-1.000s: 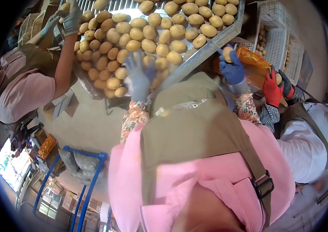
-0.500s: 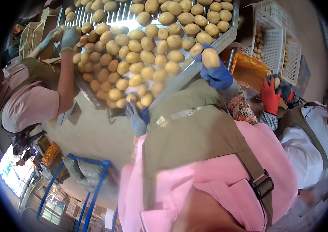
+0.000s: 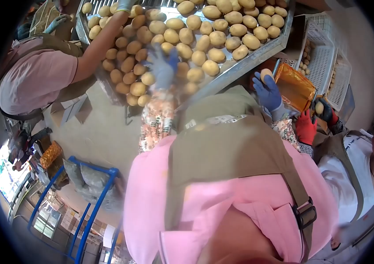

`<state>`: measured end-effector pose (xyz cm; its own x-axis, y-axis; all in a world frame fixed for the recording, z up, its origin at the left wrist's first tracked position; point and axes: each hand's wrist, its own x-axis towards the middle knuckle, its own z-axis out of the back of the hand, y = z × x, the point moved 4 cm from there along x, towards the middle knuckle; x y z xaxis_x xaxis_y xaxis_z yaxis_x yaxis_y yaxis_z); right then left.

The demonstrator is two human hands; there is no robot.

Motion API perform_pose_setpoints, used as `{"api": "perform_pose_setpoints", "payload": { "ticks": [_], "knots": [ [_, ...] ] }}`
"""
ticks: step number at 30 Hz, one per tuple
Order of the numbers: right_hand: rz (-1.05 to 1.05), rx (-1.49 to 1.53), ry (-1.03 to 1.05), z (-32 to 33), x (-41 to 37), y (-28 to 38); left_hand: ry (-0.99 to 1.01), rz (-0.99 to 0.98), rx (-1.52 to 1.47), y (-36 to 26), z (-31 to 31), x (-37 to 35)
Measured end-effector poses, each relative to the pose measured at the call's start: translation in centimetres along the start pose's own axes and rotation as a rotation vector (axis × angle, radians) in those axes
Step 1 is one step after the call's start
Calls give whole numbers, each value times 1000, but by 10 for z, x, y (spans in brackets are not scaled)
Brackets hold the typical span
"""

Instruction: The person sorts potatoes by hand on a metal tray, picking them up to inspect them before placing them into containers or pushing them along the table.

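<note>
One potato (image 3: 266,74), likely firm, best grasped mid-body, is held in right hand (image 3: 268,94); left hand (image 3: 162,70) blurred, grip unclear.

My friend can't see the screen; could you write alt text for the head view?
Left hand in a grey-blue glove reaches over oval yellow-brown potatoes on a metal-edged table; right hand in a blue glove holds a single potato beside an orange bag. Co-workers flank them.

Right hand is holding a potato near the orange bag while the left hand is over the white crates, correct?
No, the left hand is over the potatoes on the metal-edged table, as the head view shows. The right hand does hold a potato near the orange bag.
</note>
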<state>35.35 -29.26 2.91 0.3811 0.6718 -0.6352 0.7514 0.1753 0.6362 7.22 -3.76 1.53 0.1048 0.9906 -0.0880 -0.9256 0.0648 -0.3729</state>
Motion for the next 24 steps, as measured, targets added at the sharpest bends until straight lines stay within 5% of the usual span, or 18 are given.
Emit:
{"api": "perform_pose_setpoints", "payload": {
  "ticks": [3, 4, 5, 8, 9, 11, 12, 15, 16, 17, 18, 19, 20, 21, 23, 24],
  "knots": [
    [-25, -201, -97, 8, -12, 15, 150, -75, 111, -10, -4, -20],
    [270, -698, 30, 33, -3, 12, 193, -183, 226, -9, -2, -32],
    [265, -700, 38, 71, 16, 3, 191, -174, 229, 0, -1, -44],
    [9, 1060, 632, 138, 58, -21, 358, -223, 414, 29, 9, -91],
    [-17, 1059, 635, 113, 54, -17, 265, -229, 293, 47, 9, -107],
    [275, 331, 6, 70, 49, -8, 309, -219, 352, 72, 7, -130],
    [259, 329, 11, 21, 43, 0, 312, -203, 359, 74, 16, -133],
    [-186, -413, 465, -99, 60, -47, 338, -41, 295, 82, 26, -132],
    [30, -819, 576, -128, 62, -69, 111, -136, 266, 91, 26, -124],
    [-220, -1045, 620, -164, 35, -67, -115, -231, 238, 96, 28, -118],
    [625, -1312, 872, -188, 45, -91, -137, -154, 188, 84, 43, -103],
    [518, -1373, 958, -188, 48, -118, -227, -158, 86, 77, 57, -86],
    [918, -1616, 904, -193, 34, -133, -259, -67, 73, 85, 52, -73],
    [924, -1625, 895, -208, 34, -133, -288, 17, 53, 91, 49, -63],
    [-134, -1268, 1183, -226, 43, -124, -72, 194, 10, 86, 56, -66],
    [-43, -1208, 1188, -243, 37, -94, 95, 221, 139, 113, 26, -78]
  ]
}}
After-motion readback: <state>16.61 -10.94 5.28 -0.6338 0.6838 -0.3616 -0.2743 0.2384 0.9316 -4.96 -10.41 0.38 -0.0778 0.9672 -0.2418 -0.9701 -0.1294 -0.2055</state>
